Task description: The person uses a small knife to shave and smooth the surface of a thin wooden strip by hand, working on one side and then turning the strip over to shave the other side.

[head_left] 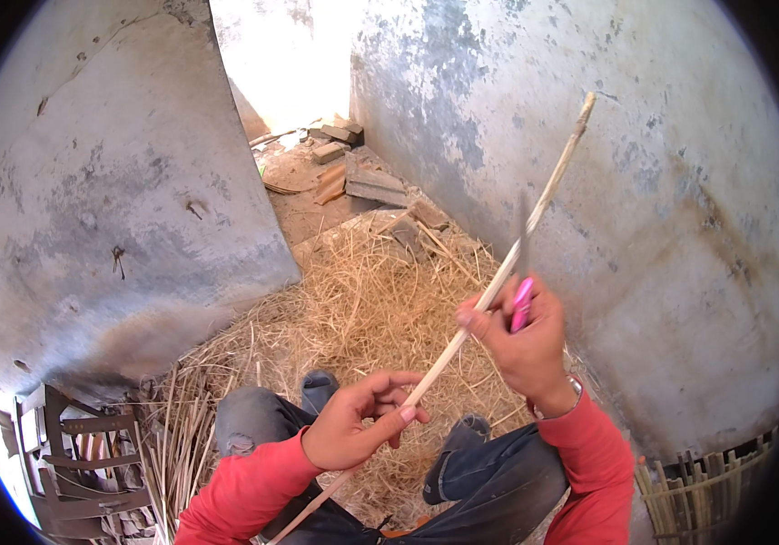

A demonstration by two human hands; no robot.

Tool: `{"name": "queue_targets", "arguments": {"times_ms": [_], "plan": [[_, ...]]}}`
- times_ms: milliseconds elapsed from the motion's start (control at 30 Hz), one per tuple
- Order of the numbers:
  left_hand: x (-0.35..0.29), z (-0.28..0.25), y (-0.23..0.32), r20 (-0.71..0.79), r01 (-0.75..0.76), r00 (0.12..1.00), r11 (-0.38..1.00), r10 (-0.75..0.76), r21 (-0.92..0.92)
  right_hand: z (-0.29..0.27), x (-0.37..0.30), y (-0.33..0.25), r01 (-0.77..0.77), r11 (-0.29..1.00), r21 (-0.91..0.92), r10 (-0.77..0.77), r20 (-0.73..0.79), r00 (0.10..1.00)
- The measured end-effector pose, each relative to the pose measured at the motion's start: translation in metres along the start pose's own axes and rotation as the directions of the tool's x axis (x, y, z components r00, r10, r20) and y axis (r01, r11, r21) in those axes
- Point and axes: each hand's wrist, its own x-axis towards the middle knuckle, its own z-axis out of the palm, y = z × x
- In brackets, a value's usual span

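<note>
A long pale stick (451,349), likely split bamboo or wood, runs slantwise from my lap up to the right, its darker tip standing highest. My left hand (367,413) is closed round its lower part, thumb on top. Farther up, my right hand (526,336) grips a knife by its pink handle (522,304) and also pinches the stick between thumb and fingers. The knife's thin grey blade (524,232) points upward beside the stick, partly crossing behind or against it; which one I cannot tell.
Shavings (353,291) cover the floor before my legs. Thin strips (181,436) lie at the left, near a dark slatted chair-like frame (94,445). Bricks and tiles (373,182) are piled by the bright doorway. Worn walls (644,182) stand on both sides; a slatted basket (703,490) is at lower right.
</note>
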Motion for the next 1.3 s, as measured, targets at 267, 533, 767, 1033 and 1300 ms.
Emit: {"name": "queue_targets", "arguments": {"times_ms": [267,533,767,1033,1300], "plan": [[0.003,0.001,0.015,-0.078,0.086,0.993,0.993,-0.092,-0.077,0.002,-0.007,-0.004,-0.018,0.999,-0.030,0.022,0.145,0.989],[0.001,-0.005,0.020,-0.173,0.060,0.981,0.983,-0.090,-0.174,0.012,-0.020,-0.008,0.300,0.853,-0.428,-0.113,0.408,0.906],[-0.003,-0.012,0.018,-0.087,0.111,0.987,0.960,-0.137,-0.257,0.020,-0.025,0.011,0.373,0.769,-0.519,-0.103,0.475,0.874],[-0.013,-0.014,0.019,-0.069,0.115,0.989,0.968,-0.134,-0.225,0.008,-0.011,0.013,0.246,0.822,-0.514,-0.020,0.406,0.914],[-0.014,-0.022,0.011,-0.059,0.043,0.997,0.990,-0.051,-0.137,0.023,-0.019,0.012,0.465,0.722,-0.513,-0.214,0.473,0.855]]}}
